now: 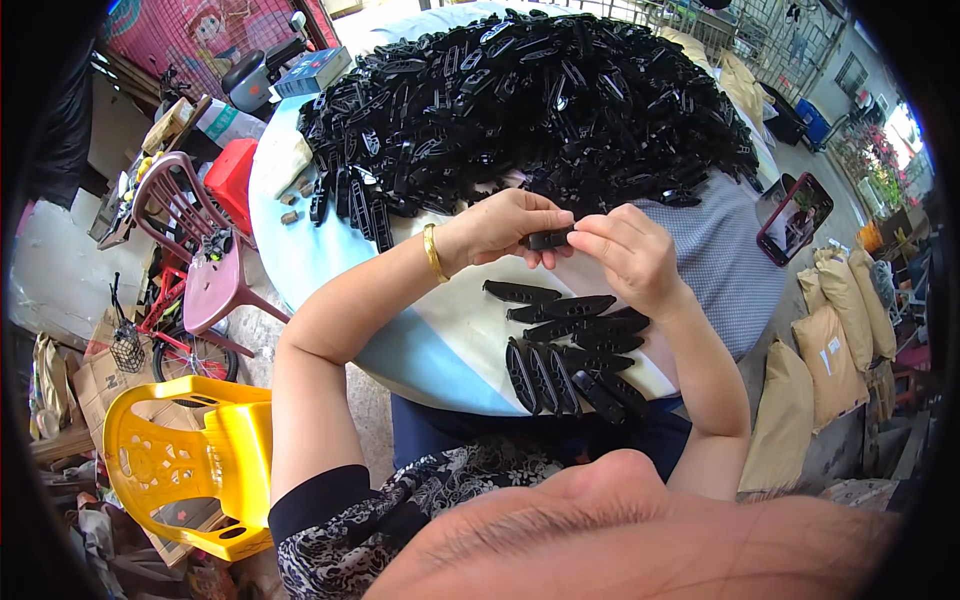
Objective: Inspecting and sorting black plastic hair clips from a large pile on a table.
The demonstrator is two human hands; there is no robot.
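Observation:
Both hands meet over the round table (300,260). My left hand (500,225) and my right hand (630,255) pinch the two ends of one small black plastic part (548,239) between them. A gold bangle (433,252) sits on my left wrist. Just below the hands lies a small group of several long black oval parts (575,345) laid side by side near the table's front edge. A large heap of the same black parts (520,100) covers the far half of the table.
A phone in a red case (795,217) lies on a grey checked cloth (720,260) at the right. A yellow plastic chair (190,465) and a dark pink chair (195,250) stand at the left. Tan sacks (820,360) are stacked at the right.

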